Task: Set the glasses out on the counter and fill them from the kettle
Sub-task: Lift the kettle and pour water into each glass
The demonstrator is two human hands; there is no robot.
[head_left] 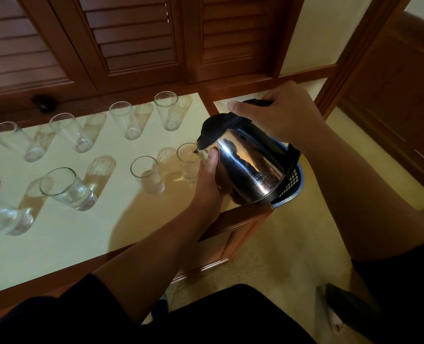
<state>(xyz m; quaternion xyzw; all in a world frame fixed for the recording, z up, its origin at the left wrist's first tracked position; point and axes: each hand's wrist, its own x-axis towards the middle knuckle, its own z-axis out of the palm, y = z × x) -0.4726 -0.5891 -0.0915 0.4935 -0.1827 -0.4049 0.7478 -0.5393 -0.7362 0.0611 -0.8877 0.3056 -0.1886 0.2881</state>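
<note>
A shiny steel kettle [245, 165] with a black lid is tilted to the left, its spout over the rim of a clear glass [187, 157] at the right end of the front row. My right hand [278, 115] grips the kettle's black handle from above. My left hand [209, 180] lies against the kettle's lower side, next to that glass. Several more clear glasses stand upright in two rows on the pale counter [86, 234], among them a front-row glass [147, 175] and a back-row glass [167, 110].
Dark wooden louvred doors [136, 38] rise behind the counter. A blue perforated basket [292, 182] sits on the beige carpet beyond the counter's right end, partly hidden by the kettle. A small dark object [43, 103] lies on the ledge at the back left.
</note>
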